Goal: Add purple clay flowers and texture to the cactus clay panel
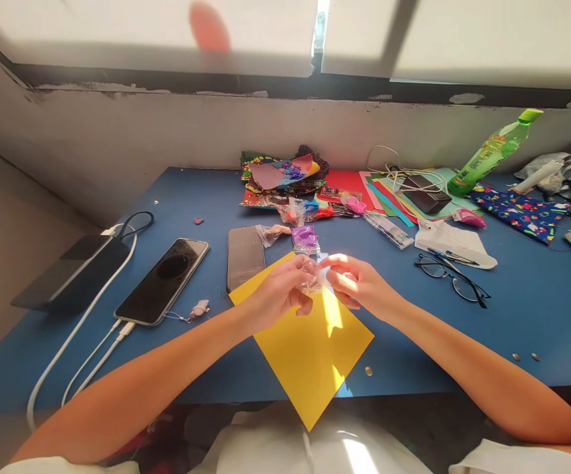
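Observation:
Over a yellow sheet of paper (309,368), my left hand (285,289) is closed on a small clear plastic bag (313,276). My right hand (357,280) pinches at the bag's right side with thumb and forefinger. What the bag contains, if anything, I cannot make out. Just beyond my hands lies a purple packet (305,238), beside a clear bag with an orange-brown lump (274,232). A dark phone (244,253) rests by the paper's upper left edge. The sheet's near corner hangs past the table edge.
On the blue table (413,349), a charging phone (164,282) and a black device (70,270) with white cables lie left. Colored papers (342,183) and craft packets (275,178) are at the back. Glasses (450,276), a green bottle (492,155) and a patterned pouch (517,209) sit right.

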`<state>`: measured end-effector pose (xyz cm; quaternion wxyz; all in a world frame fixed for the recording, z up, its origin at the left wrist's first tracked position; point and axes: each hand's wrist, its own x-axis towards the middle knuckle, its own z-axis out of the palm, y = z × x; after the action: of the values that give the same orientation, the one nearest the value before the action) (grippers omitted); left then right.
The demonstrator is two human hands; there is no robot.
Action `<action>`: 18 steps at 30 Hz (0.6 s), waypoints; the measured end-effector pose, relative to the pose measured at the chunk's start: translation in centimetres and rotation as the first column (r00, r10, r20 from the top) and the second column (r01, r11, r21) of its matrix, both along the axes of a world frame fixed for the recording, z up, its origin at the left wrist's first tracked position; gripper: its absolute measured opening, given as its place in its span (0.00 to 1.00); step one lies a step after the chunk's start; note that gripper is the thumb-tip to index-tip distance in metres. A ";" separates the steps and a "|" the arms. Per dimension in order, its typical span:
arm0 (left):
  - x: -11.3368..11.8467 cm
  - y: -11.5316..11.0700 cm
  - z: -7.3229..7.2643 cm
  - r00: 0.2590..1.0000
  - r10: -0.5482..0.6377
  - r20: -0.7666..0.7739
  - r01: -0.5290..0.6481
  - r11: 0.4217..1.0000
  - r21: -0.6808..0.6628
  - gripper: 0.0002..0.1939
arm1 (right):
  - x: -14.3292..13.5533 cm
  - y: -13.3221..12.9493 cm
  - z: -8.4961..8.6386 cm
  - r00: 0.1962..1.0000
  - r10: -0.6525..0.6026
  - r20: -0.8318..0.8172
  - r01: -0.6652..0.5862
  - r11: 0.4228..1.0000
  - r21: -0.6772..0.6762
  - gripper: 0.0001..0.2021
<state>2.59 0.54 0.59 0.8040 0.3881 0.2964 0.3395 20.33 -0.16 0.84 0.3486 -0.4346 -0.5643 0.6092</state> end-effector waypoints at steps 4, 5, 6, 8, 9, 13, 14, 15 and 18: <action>-0.4 0.3 0.0 0.993 -0.105 0.050 0.102 0.993 0.063 0.04 | -0.2 -0.2 -0.2 0.999 0.037 -0.033 -0.035 0.997 0.069 0.25; -0.5 0.4 0.1 0.987 -0.143 0.070 0.138 0.987 0.079 0.06 | -0.2 -0.1 -0.1 0.998 0.054 -0.041 -0.050 0.995 0.089 0.25; -0.6 0.5 0.1 0.979 -0.184 0.089 0.175 0.979 0.102 0.08 | -0.1 0.0 -0.1 0.996 0.074 -0.041 -0.069 0.992 0.106 0.24; -0.8 0.6 0.2 0.963 -0.258 0.078 0.243 0.956 0.164 0.13 | 0.1 0.1 -0.1 0.995 0.096 -0.023 -0.092 0.986 0.141 0.22; -0.9 0.6 0.2 0.959 -0.279 0.047 0.265 0.943 0.204 0.14 | 0.2 0.1 -0.1 0.996 0.093 -0.004 -0.092 0.983 0.161 0.22; -0.5 0.1 0.4 0.969 -0.175 -0.173 0.229 0.899 0.373 0.11 | 0.0 -0.7 -0.4 0.987 -0.095 0.130 0.037 0.921 0.389 0.20; -0.3 -0.2 0.5 0.966 -0.128 -0.223 0.212 0.889 0.407 0.09 | -0.1 -0.9 -0.4 0.975 -0.161 0.155 0.074 0.886 0.457 0.21; -0.1 -0.4 0.6 0.960 -0.084 -0.268 0.199 0.877 0.437 0.08 | -0.2 -1.2 -0.4 0.965 -0.203 0.165 0.097 0.863 0.496 0.21; 0.1 -1.0 1.1 0.945 0.028 -0.326 0.153 0.842 0.517 0.06 | -0.1 -1.5 -0.2 0.991 -0.100 0.086 0.060 0.923 0.380 0.22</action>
<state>2.65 -0.46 1.68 0.6152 0.6562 0.3037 0.3141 20.18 -1.62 0.60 0.4203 -0.4134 -0.6696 0.4517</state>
